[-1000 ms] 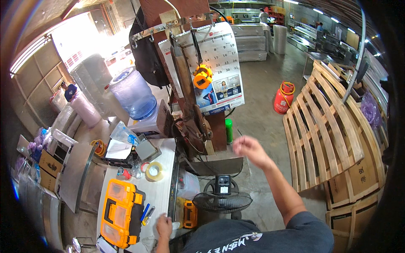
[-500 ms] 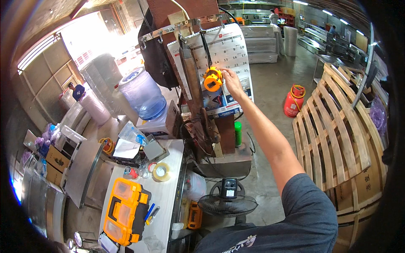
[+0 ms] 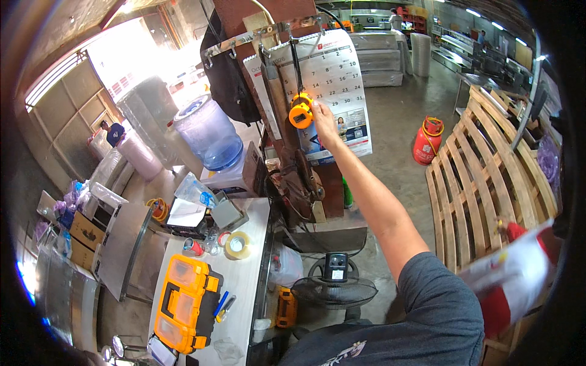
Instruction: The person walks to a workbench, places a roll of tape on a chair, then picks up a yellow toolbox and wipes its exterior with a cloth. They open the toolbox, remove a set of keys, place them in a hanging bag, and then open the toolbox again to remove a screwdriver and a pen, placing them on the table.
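My right hand [image 3: 325, 121] is stretched out ahead, its fingers pressed against the right side of an orange tape measure [image 3: 301, 116]. This tape measure hangs by a black strap [image 3: 296, 67] from a hook rail [image 3: 274, 35]. Behind the hand is a large wall calendar [image 3: 339, 79], its lower part lifting at the edge. Brown leather tool holders [image 3: 297, 177] hang just left of it, and a black bag [image 3: 231, 88] is farther left. My left hand is out of sight.
A white table [image 3: 244, 268] at lower left bears an orange toolbox [image 3: 186, 302] and a tape roll [image 3: 237, 245]. A fan [image 3: 334, 290] stands beside it. Right lie a red gas cylinder [image 3: 428, 141], wooden pallets [image 3: 473, 177] and a blurred red-and-white shape [image 3: 516, 271].
My right hand and the tape measure have shifted slightly left. The calendar has swung a little to the right. A blurred red-and-white shape has come in at the right.
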Motion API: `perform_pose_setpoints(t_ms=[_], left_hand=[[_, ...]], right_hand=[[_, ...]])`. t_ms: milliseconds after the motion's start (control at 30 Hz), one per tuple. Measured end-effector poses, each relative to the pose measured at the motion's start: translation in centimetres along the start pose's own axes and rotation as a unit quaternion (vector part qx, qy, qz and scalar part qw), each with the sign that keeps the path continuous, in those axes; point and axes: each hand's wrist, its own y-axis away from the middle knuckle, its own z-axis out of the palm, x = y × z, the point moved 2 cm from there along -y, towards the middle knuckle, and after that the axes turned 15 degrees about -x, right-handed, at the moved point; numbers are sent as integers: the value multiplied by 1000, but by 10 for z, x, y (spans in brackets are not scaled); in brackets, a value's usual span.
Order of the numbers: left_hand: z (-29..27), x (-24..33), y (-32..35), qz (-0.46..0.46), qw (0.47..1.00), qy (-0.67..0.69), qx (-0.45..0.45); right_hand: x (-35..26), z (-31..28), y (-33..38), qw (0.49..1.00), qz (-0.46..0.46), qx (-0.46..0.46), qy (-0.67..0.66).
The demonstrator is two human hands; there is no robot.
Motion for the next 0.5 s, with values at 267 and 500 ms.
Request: perform_pose_setpoints(t_ms=[267, 500], left_hand=[[-3, 1, -2, -8, 1000, -1, -5], [-5, 2, -3, -15, 1000, -3, -9]], right_hand=[[1, 21, 4, 992, 67, 13, -108], [-7, 47, 10, 975, 88, 27, -205]])
